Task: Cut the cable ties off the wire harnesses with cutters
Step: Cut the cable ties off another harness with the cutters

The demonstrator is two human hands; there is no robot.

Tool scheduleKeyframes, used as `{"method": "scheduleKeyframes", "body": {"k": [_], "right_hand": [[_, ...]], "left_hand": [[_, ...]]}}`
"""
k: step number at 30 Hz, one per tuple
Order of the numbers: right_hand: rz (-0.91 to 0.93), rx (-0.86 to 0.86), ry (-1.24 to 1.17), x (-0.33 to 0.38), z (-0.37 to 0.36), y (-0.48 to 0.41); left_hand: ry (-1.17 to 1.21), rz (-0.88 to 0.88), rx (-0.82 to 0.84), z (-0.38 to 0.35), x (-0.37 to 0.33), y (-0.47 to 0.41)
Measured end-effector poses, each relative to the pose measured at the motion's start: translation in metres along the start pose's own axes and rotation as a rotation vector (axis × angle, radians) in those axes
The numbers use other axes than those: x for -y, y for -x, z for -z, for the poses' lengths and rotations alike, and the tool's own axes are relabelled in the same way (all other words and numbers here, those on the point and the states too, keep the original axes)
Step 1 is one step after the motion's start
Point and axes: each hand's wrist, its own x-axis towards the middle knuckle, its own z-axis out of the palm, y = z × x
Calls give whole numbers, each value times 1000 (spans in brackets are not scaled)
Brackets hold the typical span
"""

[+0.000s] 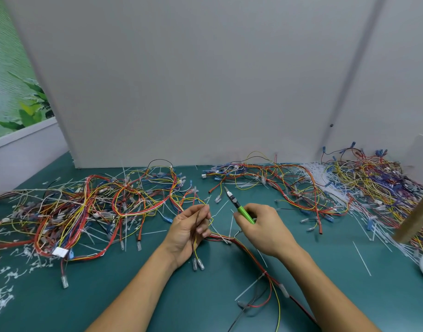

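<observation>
Left hand (191, 232) pinches harness wires (232, 239); right hand (265, 228) grips green-handled cutters (237, 204), tip raised.

Teal tabletop (110, 307), grey partition panel (181, 80), leafy green mural (11, 80) at left

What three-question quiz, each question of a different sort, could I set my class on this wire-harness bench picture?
1. True or false: the right hand holds the cutters.
2. Multiple choice: the left hand grips A) a white connector block, B) thin harness wires, C) nothing.
3. Fill in: the cutters' handle is ___ in colour.

Key: 1 true; 2 B; 3 green.
</observation>
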Motion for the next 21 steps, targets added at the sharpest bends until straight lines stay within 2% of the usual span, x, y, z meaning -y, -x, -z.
{"method": "scheduleKeyframes", "body": {"k": [5,16,21], "right_hand": [[-70,1,81,-6,-4,-2],[-170,220,239,-8,-11,0],[-149,270,293,-8,-14,1]], "left_hand": [[13,-10,9,0,-4,0],[165,-20,10,4,-16,1],[238,8,0,9,-16,-1]]}}
